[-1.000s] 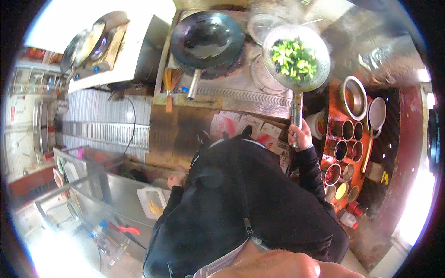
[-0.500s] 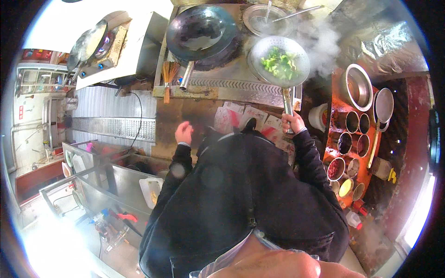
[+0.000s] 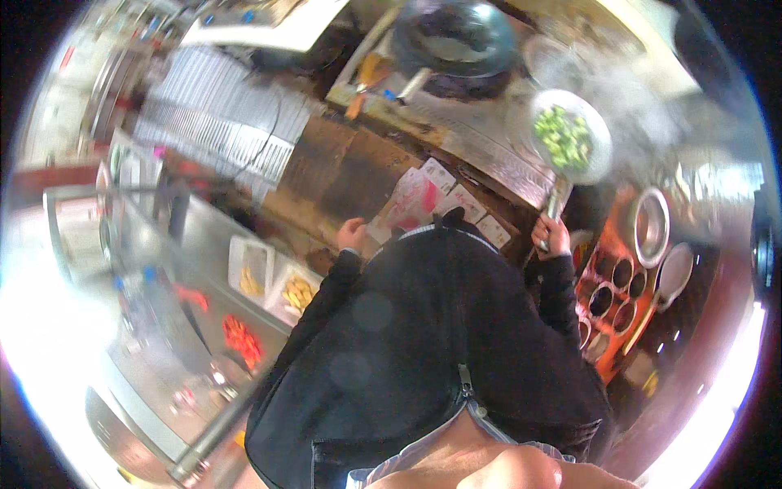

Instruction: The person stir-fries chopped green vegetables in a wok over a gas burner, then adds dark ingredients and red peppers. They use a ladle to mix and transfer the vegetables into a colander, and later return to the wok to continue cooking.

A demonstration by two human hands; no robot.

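Observation:
My right hand (image 3: pixel 554 236) is closed round the metal handle of a perforated strainer (image 3: pixel 601 147), which is held out over the right end of the stove. Chopped green vegetables (image 3: pixel 562 138) lie in its bowl, and steam drifts around it. My left hand (image 3: pixel 352 235) hangs beside my body at the left, holding nothing, its fingers loosely bent and a little apart. Ahead of it a dark wok (image 3: pixel 454 37) with a metal handle sits on the stove (image 3: pixel 464 122). Motion blurs the picture.
At right, an orange stand (image 3: pixel 623 208) bears several round seasoning pots and a metal basin (image 3: pixel 650 228); a ladle (image 3: pixel 674 273) lies beside it. A bamboo brush (image 3: pixel 358 98) is at the stove's left end. Trays of yellow food (image 3: pixel 295 292) stand on the left counter. Flattened cardboard (image 3: pixel 419 196) covers the floor.
My view has turned, so the stove and wok sit further right and the left counter shows more. The strainer with the vegetables stays in my right hand, now further right in view.

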